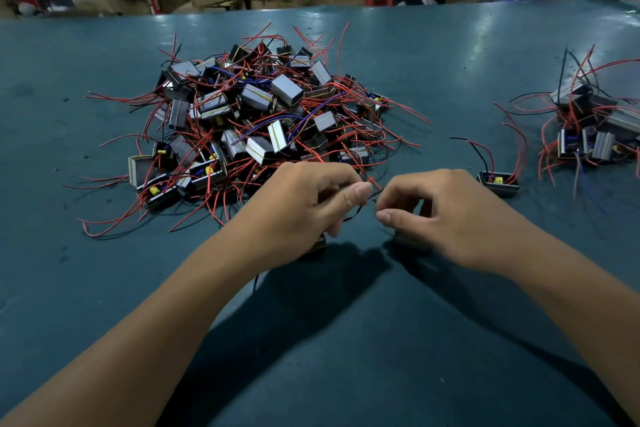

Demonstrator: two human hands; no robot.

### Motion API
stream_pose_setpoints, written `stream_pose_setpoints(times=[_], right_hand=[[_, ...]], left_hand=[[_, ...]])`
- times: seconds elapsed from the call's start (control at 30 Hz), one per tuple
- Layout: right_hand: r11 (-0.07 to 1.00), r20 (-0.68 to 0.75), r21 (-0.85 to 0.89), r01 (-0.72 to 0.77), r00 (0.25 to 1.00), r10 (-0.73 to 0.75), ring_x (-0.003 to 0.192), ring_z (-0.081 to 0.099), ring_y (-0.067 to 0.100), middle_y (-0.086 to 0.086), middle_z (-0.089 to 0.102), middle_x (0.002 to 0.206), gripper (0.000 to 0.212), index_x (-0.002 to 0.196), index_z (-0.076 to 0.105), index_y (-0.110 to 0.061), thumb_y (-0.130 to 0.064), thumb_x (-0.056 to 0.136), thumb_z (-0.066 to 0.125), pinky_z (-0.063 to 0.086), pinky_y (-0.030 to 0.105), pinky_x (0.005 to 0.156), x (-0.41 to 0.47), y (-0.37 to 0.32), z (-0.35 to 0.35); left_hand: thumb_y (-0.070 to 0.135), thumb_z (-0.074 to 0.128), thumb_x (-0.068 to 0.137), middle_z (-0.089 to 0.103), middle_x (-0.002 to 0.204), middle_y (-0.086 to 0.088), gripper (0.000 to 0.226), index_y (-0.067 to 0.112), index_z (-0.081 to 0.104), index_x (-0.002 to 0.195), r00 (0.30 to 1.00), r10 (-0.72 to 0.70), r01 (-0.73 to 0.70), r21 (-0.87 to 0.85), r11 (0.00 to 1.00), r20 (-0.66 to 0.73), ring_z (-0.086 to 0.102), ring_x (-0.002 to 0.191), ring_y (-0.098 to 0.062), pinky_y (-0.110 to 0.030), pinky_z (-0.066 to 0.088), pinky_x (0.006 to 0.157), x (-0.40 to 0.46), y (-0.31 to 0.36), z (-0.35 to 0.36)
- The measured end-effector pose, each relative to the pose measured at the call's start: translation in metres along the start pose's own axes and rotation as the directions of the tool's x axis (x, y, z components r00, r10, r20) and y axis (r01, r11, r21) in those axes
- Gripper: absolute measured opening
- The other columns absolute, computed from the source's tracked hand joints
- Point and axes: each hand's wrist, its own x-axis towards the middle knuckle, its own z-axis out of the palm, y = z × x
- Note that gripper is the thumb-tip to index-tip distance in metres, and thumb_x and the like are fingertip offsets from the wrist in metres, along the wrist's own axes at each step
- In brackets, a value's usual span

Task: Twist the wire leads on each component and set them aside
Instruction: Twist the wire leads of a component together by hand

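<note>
On a teal worktable (pixel 104 288), one large heap of wired components (pixel 256 118), a smaller heap (pixel 588 121) at right and one lone component (pixel 498 180); left hand (pixel 304 208) and right hand (pixel 440 215) pinch thin wire leads (pixel 372 196) between them.

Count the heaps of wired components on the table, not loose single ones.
2: a big heap ahead of the left hand, and a smaller heap far right, cut by the frame edge.

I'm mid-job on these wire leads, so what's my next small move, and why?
Probably keep rolling the thin leads pinched between your left hand and right hand, then set that part by the lone component on your right; the big pile remains.
</note>
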Motion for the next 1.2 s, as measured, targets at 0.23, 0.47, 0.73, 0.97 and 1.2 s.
stream_pose_setpoints(times=[0.23, 0.47, 0.73, 0.97, 1.2], right_hand=[[0.969, -0.092, 0.245, -0.028, 0.994, 0.052, 0.057, 0.057, -0.003, -0.016, 0.068, 0.067, 0.008, 0.084, 0.074, -0.029, -0.023, 0.089, 0.074, 0.041, 0.008, 0.058, 0.002, 0.005, 0.001], [0.902, -0.122, 0.43, -0.043, 0.987, 0.105, 0.058, 0.06, 0.003, -0.007, 0.07, 0.067, 0.005, 0.088, 0.078, -0.022, -0.02, 0.089, 0.073, 0.046, 0.014, 0.057, 0.001, 0.0, -0.002], [0.749, -0.232, 0.662, 0.025, 0.957, 0.173, 0.068, 0.068, 0.018, 0.01, 0.073, 0.077, 0.009, 0.088, 0.073, -0.008, -0.003, 0.091, 0.066, 0.046, 0.02, 0.046, 0.001, -0.008, -0.008], [0.601, -0.161, 0.798, -0.042, 0.947, 0.28, 0.077, 0.073, 0.017, 0.007, 0.075, 0.083, 0.009, 0.088, 0.069, -0.011, -0.008, 0.093, 0.062, 0.052, 0.017, 0.055, 0.001, -0.011, -0.011], [0.686, -0.201, 0.727, 0.0, 0.956, 0.213, 0.067, 0.065, 0.014, 0.01, 0.07, 0.076, 0.015, 0.083, 0.076, -0.014, -0.006, 0.091, 0.066, 0.051, 0.018, 0.056, 0.0, -0.011, -0.011]], left_hand=[[0.026, 0.057, 0.102, 0.067, 0.058, 0.001, 0.013, 0.02, 0.064, 0.093, 0.999, -0.029, 0.03, -0.067, 0.997, 0.021, 0.047, 0.037, -0.001, -0.015, 0.039, 0.042, -0.002, 0.001, -0.002], [0.023, 0.057, 0.102, 0.07, 0.067, 0.005, 0.012, 0.019, 0.063, 0.093, 1.0, -0.023, 0.023, -0.082, 0.996, 0.001, 0.049, 0.043, -0.005, -0.022, 0.042, 0.046, -0.002, 0.006, -0.002], [0.017, 0.059, 0.101, 0.064, 0.059, 0.019, 0.017, 0.015, 0.067, 0.087, 1.0, -0.018, 0.017, -0.193, 0.981, -0.002, 0.05, 0.045, -0.003, -0.015, 0.042, 0.048, -0.002, 0.008, -0.001], [0.02, 0.056, 0.103, 0.077, 0.085, 0.004, 0.016, 0.015, 0.066, 0.091, 0.999, -0.037, 0.041, -0.224, 0.974, 0.023, 0.062, 0.052, -0.012, -0.018, 0.046, 0.05, 0.0, 0.004, -0.002], [0.023, 0.056, 0.103, 0.077, 0.094, 0.001, 0.017, 0.017, 0.068, 0.092, 0.996, -0.065, 0.076, -0.211, 0.975, 0.062, 0.068, 0.057, -0.016, -0.021, 0.049, 0.051, -0.001, 0.004, -0.001]])
